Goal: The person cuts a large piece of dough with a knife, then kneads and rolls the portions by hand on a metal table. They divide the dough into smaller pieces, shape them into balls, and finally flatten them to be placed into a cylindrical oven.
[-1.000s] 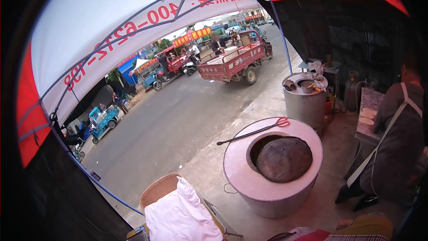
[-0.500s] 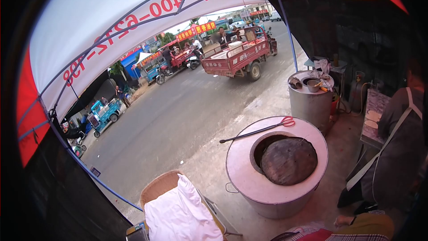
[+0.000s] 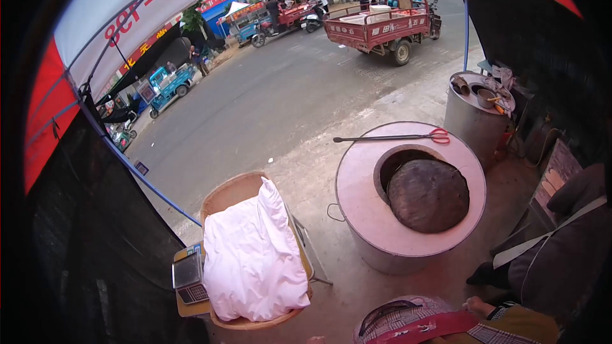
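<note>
My right hand (image 3: 479,307) is low in the view, close to my plaid and red apron (image 3: 417,322). Its fingers are too small and partly hidden to read, and nothing shows in them. Of my left hand (image 3: 316,340), only a sliver appears at the bottom edge. Ahead stands a round drum oven (image 3: 357,178) with a pale top. A dark, charred lid (image 3: 428,196) lies tilted over its opening, leaving a gap at the left. Long tongs with red handles (image 3: 395,137) rest across the far side of the top.
Left of the oven, a white cloth (image 3: 255,261) covers a woven basket (image 3: 220,192) beside a scale (image 3: 189,277). A second drum (image 3: 472,121) carries a pot. At right a person in a dark top (image 3: 567,255) stands by a table. A red cargo tricycle (image 3: 376,28) is on the road.
The view has tilted down and shifted left, so the basket, scale and apron show more fully. A sliver of my left hand has come into view. The lid and tongs stay put.
</note>
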Available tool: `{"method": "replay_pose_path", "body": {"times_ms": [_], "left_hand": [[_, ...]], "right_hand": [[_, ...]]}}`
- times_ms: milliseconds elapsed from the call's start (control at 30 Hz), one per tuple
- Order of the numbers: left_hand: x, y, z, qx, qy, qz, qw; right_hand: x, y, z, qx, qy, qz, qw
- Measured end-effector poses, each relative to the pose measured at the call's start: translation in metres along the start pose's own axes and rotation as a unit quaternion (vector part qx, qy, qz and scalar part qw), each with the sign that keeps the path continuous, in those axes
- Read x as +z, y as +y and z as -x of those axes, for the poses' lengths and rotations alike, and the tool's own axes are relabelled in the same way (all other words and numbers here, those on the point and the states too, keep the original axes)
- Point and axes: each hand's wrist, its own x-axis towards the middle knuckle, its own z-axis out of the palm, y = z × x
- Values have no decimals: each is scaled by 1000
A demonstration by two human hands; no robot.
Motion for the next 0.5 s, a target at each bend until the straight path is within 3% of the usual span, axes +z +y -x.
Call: {"method": "replay_pose_path", "body": {"times_ms": [33, 67, 100, 167, 200, 233, 267, 333, 367, 400, 433, 467, 500], "left_hand": [[-5, -49, 19, -13, 7, 4, 1000], [5, 56, 60, -58, 70, -75, 993], [2, 119, 86, -20, 97, -43, 994], [-6, 137, 75, 36, 135, 9, 990], [-11, 169, 82, 12, 145, 19, 989], [-15, 161, 83, 3, 150, 17, 988], [-20, 158, 71, 24, 182, 23, 983], [-30, 155, 23, 59, 187, 46, 980], [-35, 168, 16, 48, 191, 5, 980], [-40, 188, 15, 112, 233, -16, 966], [-43, 182, -3, 120, 226, 2, 967], [-46, 179, -25, 116, 202, 40, 972], [-50, 170, -46, 102, 172, 81, 976]], "right_hand": [[-6, 11, 19, -7, 15, 81, 997], [-18, 9, 33, -27, 32, 156, 987], [-28, -9, 36, -61, 55, 217, 973], [-29, -35, 35, -143, 106, 304, 936], [-25, -39, 27, -190, 140, 333, 913], [-32, -20, 9, -224, 119, 429, 867], [-31, -22, 14, -224, 119, 425, 869], [-30, -49, 40, -133, 62, 239, 960], [-27, -57, 44, -82, 64, 138, 985], [-19, -58, 44, -22, 93, 28, 995], [-17, -60, 45, -128, 115, 190, 966], [-14, -74, 56, -200, 144, 359, 900], [-12, -78, 46, -189, 202, 322, 906]]}}
